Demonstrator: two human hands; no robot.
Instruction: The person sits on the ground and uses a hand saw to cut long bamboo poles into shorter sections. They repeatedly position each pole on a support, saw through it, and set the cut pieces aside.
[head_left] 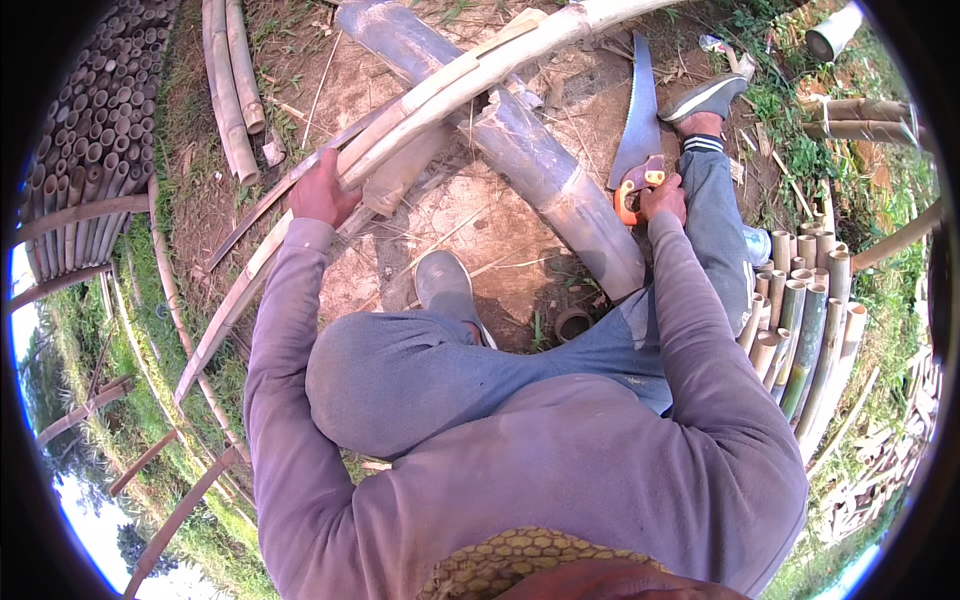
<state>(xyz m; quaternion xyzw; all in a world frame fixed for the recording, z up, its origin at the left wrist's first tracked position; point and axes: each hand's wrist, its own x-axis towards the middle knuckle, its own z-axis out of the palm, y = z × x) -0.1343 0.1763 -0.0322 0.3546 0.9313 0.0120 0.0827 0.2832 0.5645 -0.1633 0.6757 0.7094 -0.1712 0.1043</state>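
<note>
With right hand (664, 199) closed on saw (634, 122) and left hand (325, 192) gripping bamboo strip (432, 111), brace firmly and stroke well right of left hand.

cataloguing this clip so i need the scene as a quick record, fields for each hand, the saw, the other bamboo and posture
left hand: on the long pale bamboo, fingers partly hidden
right hand: closed on the handle of the saw
saw state: blade pointing away from the person, handle partly orange
crossing: long pale bamboo lies across the thick bamboo
cut bamboo: bundle at right, larger stack at upper left
posture: left knee bent, right leg reaching out to the right
</note>
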